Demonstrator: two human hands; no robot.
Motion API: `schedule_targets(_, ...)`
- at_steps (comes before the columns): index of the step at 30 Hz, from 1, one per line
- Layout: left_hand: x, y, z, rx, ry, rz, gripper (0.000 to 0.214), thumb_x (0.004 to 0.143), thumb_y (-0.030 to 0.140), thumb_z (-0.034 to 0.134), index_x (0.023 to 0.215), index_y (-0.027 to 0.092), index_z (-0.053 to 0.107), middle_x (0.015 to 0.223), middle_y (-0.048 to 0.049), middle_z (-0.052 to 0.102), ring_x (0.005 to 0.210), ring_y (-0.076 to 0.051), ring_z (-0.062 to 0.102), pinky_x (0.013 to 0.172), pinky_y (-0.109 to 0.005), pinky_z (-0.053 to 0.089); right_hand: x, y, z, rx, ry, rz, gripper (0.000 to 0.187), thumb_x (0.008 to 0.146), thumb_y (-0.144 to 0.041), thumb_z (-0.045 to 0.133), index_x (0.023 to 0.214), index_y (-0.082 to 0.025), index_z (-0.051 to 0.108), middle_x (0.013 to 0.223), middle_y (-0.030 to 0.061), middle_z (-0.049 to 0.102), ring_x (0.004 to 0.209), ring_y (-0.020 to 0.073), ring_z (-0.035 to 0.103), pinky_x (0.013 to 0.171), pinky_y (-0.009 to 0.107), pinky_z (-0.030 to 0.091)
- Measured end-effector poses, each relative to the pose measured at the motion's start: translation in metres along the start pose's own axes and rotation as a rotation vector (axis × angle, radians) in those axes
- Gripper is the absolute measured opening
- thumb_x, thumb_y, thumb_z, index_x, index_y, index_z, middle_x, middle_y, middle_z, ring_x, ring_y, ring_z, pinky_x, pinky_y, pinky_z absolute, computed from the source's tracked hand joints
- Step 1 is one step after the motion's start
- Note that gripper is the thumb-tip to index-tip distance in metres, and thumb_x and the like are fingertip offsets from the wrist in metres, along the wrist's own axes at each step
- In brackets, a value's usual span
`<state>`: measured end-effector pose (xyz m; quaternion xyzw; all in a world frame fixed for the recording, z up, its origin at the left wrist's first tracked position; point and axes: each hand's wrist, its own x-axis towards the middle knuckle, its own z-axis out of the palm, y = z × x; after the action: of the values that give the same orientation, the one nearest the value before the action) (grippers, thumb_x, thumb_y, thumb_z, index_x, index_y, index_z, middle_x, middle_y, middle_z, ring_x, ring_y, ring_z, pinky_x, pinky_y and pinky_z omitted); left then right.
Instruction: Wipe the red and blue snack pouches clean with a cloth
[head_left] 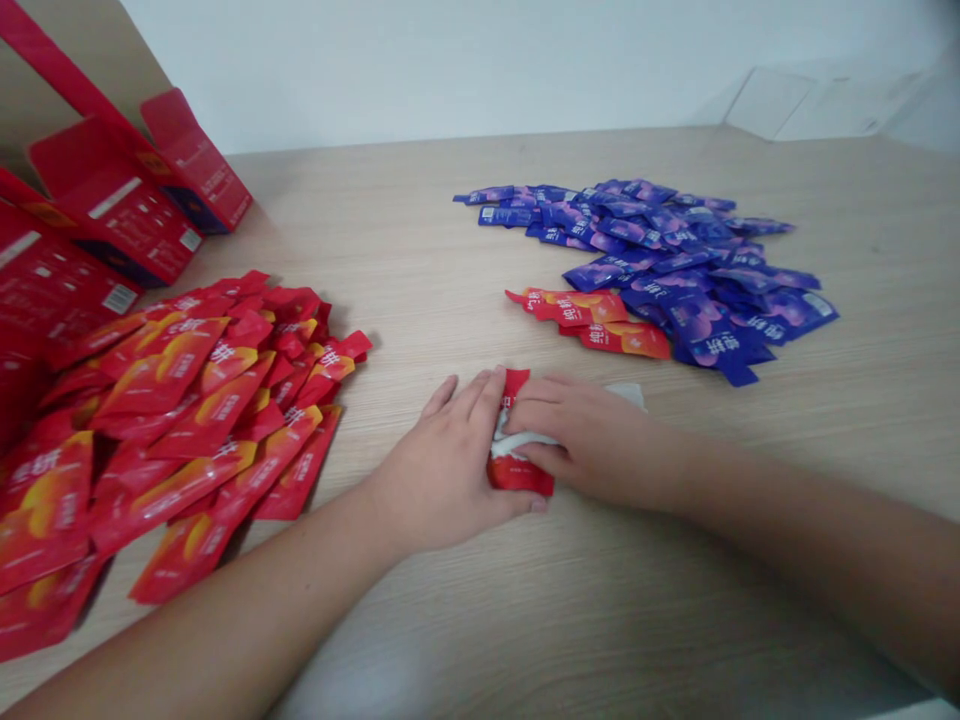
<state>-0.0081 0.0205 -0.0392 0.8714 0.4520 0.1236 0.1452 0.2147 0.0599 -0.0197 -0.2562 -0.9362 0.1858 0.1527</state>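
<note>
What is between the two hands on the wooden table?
In the head view, a shiny red packet with crumpled white material lies between the left hand and the right hand, both touching it.

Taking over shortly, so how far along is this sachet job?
Looks done: red sachets heaped beside open red cartons. In hand: left hand and right hand press one crumpled red sachet. Left: the purple sachet pile, with two red sachets against it.
</note>
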Motion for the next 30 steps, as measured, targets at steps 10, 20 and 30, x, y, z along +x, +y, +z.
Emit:
schedule_targets(10,0.000,-0.003,0.003,0.016,0.019,0.010,0.132,0.075,0.078,0.083,0.168,0.010,0.019,0.171,-0.0308,0.038,0.159,-0.043,0.040,0.132,-0.064,0.024,0.000,0.031,0.002,-0.128,0.172,0.161,0.017,0.105,-0.025,0.059,0.113,-0.020,0.073,0.114,0.0122,0.074,0.112,0.0306,0.067,0.100,0.049,0.056)
schedule_targets(20,0.001,-0.003,0.000,-0.007,0.004,0.022,0.119,0.084,0.074,0.076,0.167,0.007,0.023,0.170,-0.0299,0.040,0.158,-0.041,0.042,0.132,-0.063,0.026,-0.011,-0.017,-0.030,0.340,-0.209,-0.002,0.018,0.098,-0.016,0.072,0.112,-0.026,0.076,0.117,0.0011,0.080,0.112,0.0205,0.073,0.104,0.034,0.056)
schedule_targets(30,0.003,-0.001,0.000,0.007,-0.002,-0.017,0.130,0.078,0.079,0.081,0.171,0.013,0.018,0.173,-0.0260,0.038,0.160,-0.039,0.041,0.133,-0.061,0.024,-0.001,0.016,-0.006,-0.018,0.000,0.026,0.018,0.099,-0.021,0.069,0.115,-0.024,0.075,0.125,0.0068,0.078,0.125,0.0275,0.068,0.116,0.049,0.049)
